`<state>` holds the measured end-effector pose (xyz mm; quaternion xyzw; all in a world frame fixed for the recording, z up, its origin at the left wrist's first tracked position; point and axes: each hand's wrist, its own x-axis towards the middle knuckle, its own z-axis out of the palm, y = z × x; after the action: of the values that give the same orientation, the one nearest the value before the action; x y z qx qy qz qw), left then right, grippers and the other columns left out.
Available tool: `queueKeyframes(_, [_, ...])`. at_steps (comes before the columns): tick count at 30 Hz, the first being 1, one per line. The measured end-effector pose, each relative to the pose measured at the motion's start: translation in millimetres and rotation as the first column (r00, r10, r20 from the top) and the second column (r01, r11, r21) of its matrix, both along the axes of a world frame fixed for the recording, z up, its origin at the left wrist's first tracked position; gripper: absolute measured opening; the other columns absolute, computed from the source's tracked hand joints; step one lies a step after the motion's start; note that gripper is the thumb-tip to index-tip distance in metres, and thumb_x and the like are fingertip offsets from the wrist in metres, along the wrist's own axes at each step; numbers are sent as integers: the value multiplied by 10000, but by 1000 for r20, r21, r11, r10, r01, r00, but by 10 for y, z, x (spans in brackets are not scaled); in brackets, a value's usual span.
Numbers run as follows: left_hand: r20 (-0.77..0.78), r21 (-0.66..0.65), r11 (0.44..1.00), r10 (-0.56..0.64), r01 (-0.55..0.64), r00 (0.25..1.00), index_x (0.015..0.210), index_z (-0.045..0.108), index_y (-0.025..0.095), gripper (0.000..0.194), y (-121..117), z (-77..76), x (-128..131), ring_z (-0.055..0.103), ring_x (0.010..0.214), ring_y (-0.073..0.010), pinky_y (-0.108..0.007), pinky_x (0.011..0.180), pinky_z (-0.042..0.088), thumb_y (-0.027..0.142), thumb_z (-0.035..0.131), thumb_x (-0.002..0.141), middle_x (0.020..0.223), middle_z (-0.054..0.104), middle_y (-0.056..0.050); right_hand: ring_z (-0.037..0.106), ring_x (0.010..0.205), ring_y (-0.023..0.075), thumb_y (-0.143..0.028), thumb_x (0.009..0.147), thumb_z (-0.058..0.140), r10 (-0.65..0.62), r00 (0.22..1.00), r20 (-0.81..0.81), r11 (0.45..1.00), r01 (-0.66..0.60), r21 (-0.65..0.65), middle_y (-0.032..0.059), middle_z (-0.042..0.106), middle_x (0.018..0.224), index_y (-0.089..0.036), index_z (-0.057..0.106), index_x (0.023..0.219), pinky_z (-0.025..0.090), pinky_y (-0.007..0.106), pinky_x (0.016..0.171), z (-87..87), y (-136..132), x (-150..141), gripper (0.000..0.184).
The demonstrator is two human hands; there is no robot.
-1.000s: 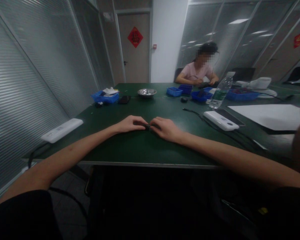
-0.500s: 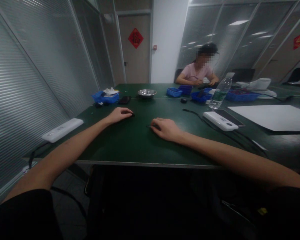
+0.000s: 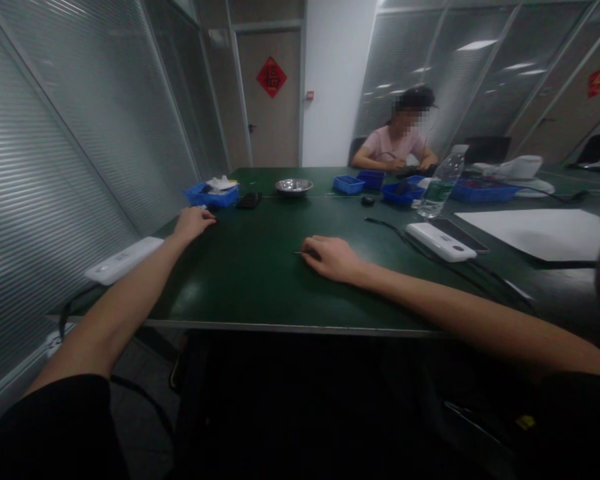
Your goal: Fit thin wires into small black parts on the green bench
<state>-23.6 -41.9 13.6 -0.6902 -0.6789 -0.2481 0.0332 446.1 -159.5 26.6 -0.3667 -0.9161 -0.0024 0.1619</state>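
My left hand (image 3: 193,221) reaches out to the far left of the green table (image 3: 260,280), fingers curled over something small and dark that I cannot make out, just short of a blue bin (image 3: 211,194). My right hand (image 3: 330,257) rests on the table near the middle, fingers closed on a thin dark pin-like piece (image 3: 300,253) that sticks out to the left of its fingertips.
A white power strip (image 3: 123,260) lies at the left edge, another (image 3: 441,241) with black cables to the right. Metal bowl (image 3: 293,186), blue bins (image 3: 349,183), water bottle (image 3: 440,187) and white sheet (image 3: 535,233) stand farther back. Another person (image 3: 397,140) sits at the far end.
My hands were together at the table's middle. The left hand has left the right and moved up and to the left toward the blue bin. The right hand has stayed in place.
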Motion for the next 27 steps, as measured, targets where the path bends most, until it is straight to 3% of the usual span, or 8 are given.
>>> queueKeyframes(3, [-28,8,999,-36,36,999,1018,830,215,231,4,5,28,715,989,-291,-390,963,510,327,736,840,1041,795,-112,626,853,189,-340,1007,555,1,1000,-1,1000,-1,-4,68,704,1076,-207,645,1128,397,283,707,6,2,1,201])
queueKeyframes(8, [124,-10,1000,-25,27,992,1069,806,199,304,0,-1,115,731,951,-263,-368,929,534,332,772,798,957,800,-92,626,841,181,-339,1012,551,14,1000,-16,1000,-14,-9,71,703,1092,-206,642,1132,396,276,701,6,-1,8,200])
queueKeyframes(13, [227,-22,963,-257,269,939,1038,823,226,295,-78,-8,507,732,1024,-273,-394,999,521,391,784,796,1048,804,-77,627,840,184,-351,1015,551,17,999,-31,1000,-17,3,65,702,1067,-209,644,1126,398,283,705,-20,8,11,203])
queueKeyframes(16, [276,-57,883,-434,465,858,1118,815,261,339,-229,6,952,711,1108,-279,-427,1052,499,418,771,821,1156,787,-57,626,849,185,-356,1029,535,14,998,-58,1000,-14,10,69,699,1076,-206,641,1133,407,287,720,-37,14,9,211])
queueKeyframes(19, [327,-73,738,-618,671,715,1201,786,249,364,-451,35,1423,696,1148,-261,-417,1058,496,407,735,877,1225,766,-63,629,869,186,-360,1039,524,14,997,-82,1000,-13,9,81,692,1113,-206,639,1159,419,289,741,-41,14,8,227])
queueKeyframes(22, [359,-77,598,-730,798,582,1211,777,223,355,-659,62,1756,703,1126,-239,-386,1034,511,395,723,906,1211,768,-74,629,880,192,-358,1037,527,12,995,-94,1000,-9,23,81,690,1100,-207,640,1167,424,293,753,-39,11,11,229])
queueKeyframes(24, [356,-68,553,-764,830,538,1204,779,219,341,-743,70,1865,710,1102,-229,-368,1014,519,386,726,912,1189,772,-74,626,873,193,-352,1033,530,20,995,-95,999,-17,29,78,689,1085,-205,641,1160,421,294,745,-38,10,15,223])
queueKeyframes(27, [346,-41,543,-780,839,521,1186,787,216,319,-774,61,1899,714,1088,-225,-358,1005,519,373,730,914,1170,776,-77,624,862,189,-344,1029,537,47,994,-95,999,-45,30,77,688,1079,-203,641,1150,417,290,737,-43,15,21,213])
